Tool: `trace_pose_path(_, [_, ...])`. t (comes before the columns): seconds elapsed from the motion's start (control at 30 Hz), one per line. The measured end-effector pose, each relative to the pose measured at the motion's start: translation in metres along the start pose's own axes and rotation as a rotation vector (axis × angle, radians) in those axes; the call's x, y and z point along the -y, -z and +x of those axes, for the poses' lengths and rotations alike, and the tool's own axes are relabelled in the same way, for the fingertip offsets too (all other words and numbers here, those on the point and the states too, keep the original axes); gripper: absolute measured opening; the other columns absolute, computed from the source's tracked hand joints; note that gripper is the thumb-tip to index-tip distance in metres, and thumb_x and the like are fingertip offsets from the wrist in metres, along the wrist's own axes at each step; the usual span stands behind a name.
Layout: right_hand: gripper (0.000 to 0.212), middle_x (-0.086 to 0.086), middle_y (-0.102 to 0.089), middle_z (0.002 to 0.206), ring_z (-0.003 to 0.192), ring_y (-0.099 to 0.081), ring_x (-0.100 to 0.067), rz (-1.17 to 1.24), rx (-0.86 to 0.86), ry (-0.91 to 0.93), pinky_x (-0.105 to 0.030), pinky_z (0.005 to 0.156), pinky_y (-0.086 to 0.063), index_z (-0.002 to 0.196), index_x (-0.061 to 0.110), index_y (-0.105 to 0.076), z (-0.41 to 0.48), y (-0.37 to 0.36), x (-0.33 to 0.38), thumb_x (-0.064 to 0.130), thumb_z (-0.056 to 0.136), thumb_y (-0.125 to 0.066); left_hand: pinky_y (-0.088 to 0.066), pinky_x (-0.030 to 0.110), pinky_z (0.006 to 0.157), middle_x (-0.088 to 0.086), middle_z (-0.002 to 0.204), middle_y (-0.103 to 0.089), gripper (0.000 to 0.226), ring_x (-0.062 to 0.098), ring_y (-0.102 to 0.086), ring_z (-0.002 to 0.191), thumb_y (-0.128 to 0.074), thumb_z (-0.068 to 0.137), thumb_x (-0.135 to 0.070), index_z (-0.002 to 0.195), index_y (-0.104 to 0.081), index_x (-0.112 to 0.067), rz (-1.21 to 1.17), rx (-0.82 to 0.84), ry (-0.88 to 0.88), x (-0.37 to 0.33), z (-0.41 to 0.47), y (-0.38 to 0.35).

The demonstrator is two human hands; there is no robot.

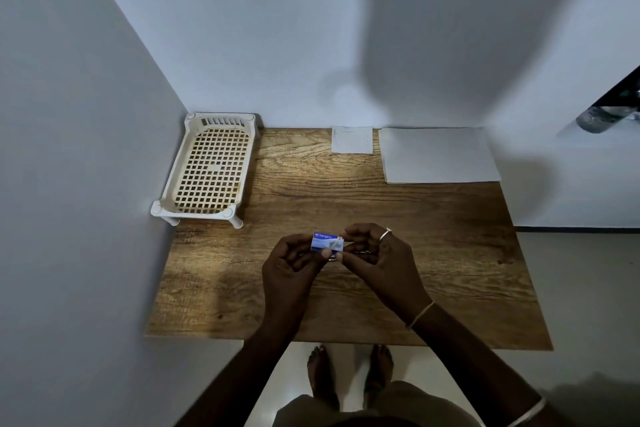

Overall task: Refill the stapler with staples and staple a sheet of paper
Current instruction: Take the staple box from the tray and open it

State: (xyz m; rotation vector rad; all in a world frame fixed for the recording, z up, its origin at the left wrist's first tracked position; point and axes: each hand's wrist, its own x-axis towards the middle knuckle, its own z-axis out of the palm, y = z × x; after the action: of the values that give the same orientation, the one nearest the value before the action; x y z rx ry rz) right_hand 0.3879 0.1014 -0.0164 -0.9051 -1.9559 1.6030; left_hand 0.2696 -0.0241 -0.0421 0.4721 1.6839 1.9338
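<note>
Above the front middle of the wooden table [450,253], both hands are holding a small blue box of staples [327,241] up off the wood. The left hand [291,263] is curling its fingers round the box's left end. The right hand [381,256] is pinching the right end with thumb and finger (a ring [385,235] is sitting on one finger). Bare wood is lying open on both sides of the hands and behind them.

At the back left a white basket [211,166] is standing tight against the wall [86,149]. At the back right a sheet of paper [438,154] is lying flat, reaching the table's right edge, with a small paper square [352,139] just beside it.

White writing on the box is saying "Kangaro"; the smaller print is too tiny to read. Something shiny is peeking out under the hands, and I cannot tell what it is.

White walls are closing off the left and back, and pale floor [571,288] is showing to the right.
</note>
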Motion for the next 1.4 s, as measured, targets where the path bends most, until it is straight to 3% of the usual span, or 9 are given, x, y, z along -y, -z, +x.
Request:
trace_pose_path(0.23, [0.036, 0.007, -0.077, 0.102, 0.091, -0.075, -0.012, 0.051, 0.009, 0.006, -0.038, 0.081, -0.063, 0.107, 0.026, -0.071, 0.001, 0.004, 0.008, 0.018, 0.075, -0.086, -0.061, 0.032, 0.083, 0.011, 0.102, -0.078, 0.025, 0.028, -0.076, 0.100, -0.086, 0.077, -0.006, 0.094, -0.070, -0.012, 0.002, -0.015, -0.090, -0.004, 0.002, -0.002])
trace_pose_path(0.43, [0.036, 0.005, -0.078, 0.103, 0.094, -0.075, -0.013, 0.100, 0.027, 0.029, -0.035, 0.082, -0.062, 0.108, 0.025, -0.071, -0.001, 0.010, 0.014, 0.020, 0.076, -0.088, -0.059, 0.023, 0.080, 0.006, 0.100, -0.079, 0.019, 0.022, -0.077, 0.097, -0.085, 0.081, -0.012, 0.097, -0.075, -0.008, 0.022, 0.003, -0.132, -0.010, 0.001, -0.003])
trace_pose_path(0.57, [0.038, 0.002, -0.078, 0.101, 0.093, -0.076, -0.016, 0.156, 0.028, 0.013, -0.034, 0.081, -0.062, 0.107, 0.022, -0.072, -0.002, 0.012, 0.015, 0.017, 0.073, -0.089, -0.061, 0.029, 0.082, 0.010, 0.103, -0.078, 0.021, 0.027, -0.076, 0.100, -0.085, 0.081, -0.010, 0.097, -0.071, -0.011, -0.026, 0.028, -0.089, -0.012, 0.000, -0.003])
trace_pose_path(0.63, [0.039, 0.000, -0.078, 0.101, 0.092, -0.076, -0.017, 0.181, 0.028, 0.010, -0.035, 0.081, -0.062, 0.106, 0.019, -0.072, -0.003, 0.013, 0.015, 0.012, 0.072, -0.089, -0.062, 0.036, 0.085, 0.013, 0.107, -0.078, 0.032, 0.030, -0.076, 0.102, -0.086, 0.080, -0.010, 0.106, -0.067, -0.015, -0.053, 0.047, -0.037, -0.012, 0.000, -0.002])
trace_pose_path(0.77, [0.039, -0.005, -0.078, 0.101, 0.092, -0.076, -0.022, 0.262, 0.014, 0.009, -0.033, 0.080, -0.062, 0.104, 0.014, -0.072, -0.005, 0.014, 0.013, 0.005, 0.070, -0.089, -0.061, 0.035, 0.089, 0.008, 0.114, -0.077, 0.053, 0.026, -0.075, 0.106, -0.084, 0.081, -0.014, 0.130, -0.066, -0.019, -0.024, 0.086, 0.035, -0.013, 0.000, 0.000])
trace_pose_path(0.9, [0.040, -0.009, -0.078, 0.103, 0.095, -0.076, -0.027, 0.370, 0.002, -0.007, -0.032, 0.080, -0.062, 0.104, 0.012, -0.073, -0.007, 0.014, 0.014, 0.003, 0.069, -0.089, -0.061, 0.035, 0.088, 0.007, 0.114, -0.077, 0.040, 0.025, -0.075, 0.106, -0.083, 0.079, -0.016, 0.118, -0.073, -0.013, -0.017, 0.086, 0.034, -0.016, -0.001, -0.001])
trace_pose_path(1.13, [0.045, -0.010, -0.076, 0.111, 0.104, -0.073, -0.028, 0.486, 0.000, -0.054, -0.029, 0.082, -0.060, 0.115, 0.012, -0.072, -0.009, 0.013, 0.009, -0.002, 0.074, -0.083, -0.060, 0.031, 0.083, 0.009, 0.111, -0.078, 0.038, 0.026, -0.076, 0.103, -0.082, 0.078, -0.013, 0.115, -0.073, -0.009, -0.043, 0.074, 0.036, -0.022, -0.001, -0.004])
trace_pose_path(1.4, [0.038, -0.006, -0.077, 0.111, 0.103, -0.074, -0.024, 0.353, 0.042, -0.027, -0.031, 0.083, -0.060, 0.116, 0.011, -0.072, -0.011, 0.014, 0.007, 0.002, 0.081, -0.080, -0.061, 0.031, 0.082, 0.010, 0.111, -0.078, 0.039, 0.028, -0.076, 0.103, -0.082, 0.076, -0.009, 0.114, -0.073, -0.010, -0.063, 0.079, 0.033, -0.027, 0.000, -0.003])
